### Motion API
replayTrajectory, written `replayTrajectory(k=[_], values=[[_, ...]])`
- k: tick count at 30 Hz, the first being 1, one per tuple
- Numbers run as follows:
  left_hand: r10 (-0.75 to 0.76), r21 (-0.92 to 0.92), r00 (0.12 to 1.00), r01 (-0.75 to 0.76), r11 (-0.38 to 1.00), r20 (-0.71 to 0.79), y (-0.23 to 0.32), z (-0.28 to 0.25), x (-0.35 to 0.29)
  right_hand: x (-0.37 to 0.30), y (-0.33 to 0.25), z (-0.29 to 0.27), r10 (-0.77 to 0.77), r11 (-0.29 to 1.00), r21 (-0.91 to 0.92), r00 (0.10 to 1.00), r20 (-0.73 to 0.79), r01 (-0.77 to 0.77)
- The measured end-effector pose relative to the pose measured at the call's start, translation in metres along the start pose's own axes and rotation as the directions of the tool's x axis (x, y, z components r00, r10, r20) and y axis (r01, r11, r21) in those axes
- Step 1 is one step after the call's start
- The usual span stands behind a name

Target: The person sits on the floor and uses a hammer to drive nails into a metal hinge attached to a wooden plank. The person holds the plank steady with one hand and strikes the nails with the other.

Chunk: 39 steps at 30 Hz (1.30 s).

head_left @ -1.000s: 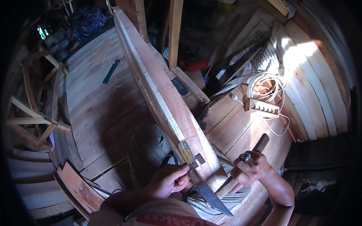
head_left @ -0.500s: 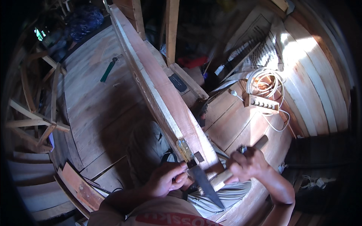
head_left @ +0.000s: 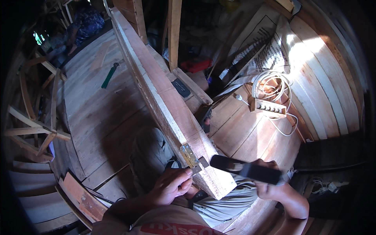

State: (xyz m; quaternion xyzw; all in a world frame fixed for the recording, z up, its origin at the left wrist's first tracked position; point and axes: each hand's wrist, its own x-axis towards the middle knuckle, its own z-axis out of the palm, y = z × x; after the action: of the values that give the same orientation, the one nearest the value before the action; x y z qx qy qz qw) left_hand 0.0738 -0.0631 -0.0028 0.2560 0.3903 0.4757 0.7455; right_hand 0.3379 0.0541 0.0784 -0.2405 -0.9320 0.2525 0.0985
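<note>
A long pale wooden beam [head_left: 172,94] runs from the far left down to my lap, its cut end facing me. My left hand [head_left: 172,186] is closed at its near end, thumb and finger pinching a small dark metal piece [head_left: 203,161] that lies across the beam. Just beyond that piece, a worn brass-coloured metal plate [head_left: 188,154] sits on the beam's edge. My right hand [head_left: 268,190] grips a hatchet [head_left: 256,171], raised to the right of the beam's end. Its long dark head points toward the metal piece, apart from it; the handle is mostly hidden.
A green-handled tool [head_left: 109,76] lies on the planks at left. At right are a power strip [head_left: 269,108] and coiled white cable [head_left: 270,87]. A dark flat block [head_left: 180,88] rests behind the beam. Wooden frames [head_left: 37,129] stand far left. Another person [head_left: 88,25] sits at upper left.
The hatchet has lifted up and right, away from the metal piece, and its head has turned sideways. My left hand stays nearly in place. The view has shifted slightly.
</note>
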Motion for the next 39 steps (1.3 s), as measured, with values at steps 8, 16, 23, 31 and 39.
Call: replayTrajectory(k=[8, 16, 23, 31, 39], values=[[0.008, -0.018, 1.0, -0.008, 1.0, 0.016, 0.0, -0.002, 0.001, 0.003, -0.008, -0.001, 0.032, 0.999, -0.016, 0.999, 0.02, -0.031], [0.078, 0.081, 0.997, -0.08, 0.994, 0.022, -0.005, -0.005, 0.002, -0.006, 0.006, 0.017, 0.121, 0.993, -0.011, 0.993, 0.012, -0.121], [0.002, -0.181, 0.999, -0.008, 0.983, -0.036, 0.0, 0.004, 0.0, -0.001, 0.015, 0.021, -0.514, 0.765, -0.495, 0.854, -0.084, 0.412], [-0.006, -0.121, 0.999, 0.0, 0.993, -0.044, -0.004, 0.002, 0.002, 0.013, 0.019, 0.025, -0.582, 0.684, -0.581, 0.811, -0.068, 0.442], [0.074, -0.132, 0.997, -0.072, 0.989, 0.007, -0.006, -0.003, 0.005, 0.016, 0.022, 0.031, -0.438, 0.774, -0.527, 0.898, -0.042, 0.352]])
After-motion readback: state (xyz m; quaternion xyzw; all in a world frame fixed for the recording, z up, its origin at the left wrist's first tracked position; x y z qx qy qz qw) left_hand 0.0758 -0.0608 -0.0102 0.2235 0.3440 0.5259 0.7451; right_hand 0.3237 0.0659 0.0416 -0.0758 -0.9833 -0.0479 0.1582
